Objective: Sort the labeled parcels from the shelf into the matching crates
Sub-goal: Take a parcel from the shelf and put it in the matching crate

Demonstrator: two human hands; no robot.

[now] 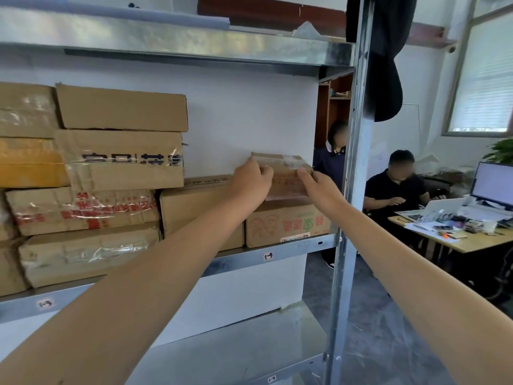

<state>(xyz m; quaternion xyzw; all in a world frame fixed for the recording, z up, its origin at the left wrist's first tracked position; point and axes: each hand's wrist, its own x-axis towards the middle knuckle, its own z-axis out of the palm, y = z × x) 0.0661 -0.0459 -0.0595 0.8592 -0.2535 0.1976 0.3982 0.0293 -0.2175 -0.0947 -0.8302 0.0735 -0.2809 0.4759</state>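
Both hands hold a small taped parcel (286, 169) sitting atop a carton with red and green print (288, 225) at the right end of a metal shelf (291, 252). The left hand (251, 183) curls its fingers over the parcel's left end, and the right hand (319, 188) grips its right side. Stacked cardboard boxes (119, 159) crowd the shelf to the left, bearing dark and red characters too blurred under tape to read. A steel upright (352, 168), draped with a black garment (384, 65), stands just beside the right hand. Beyond it, two people sit near a desk (472, 243) with a laptop (441, 208) and monitor (492, 183).
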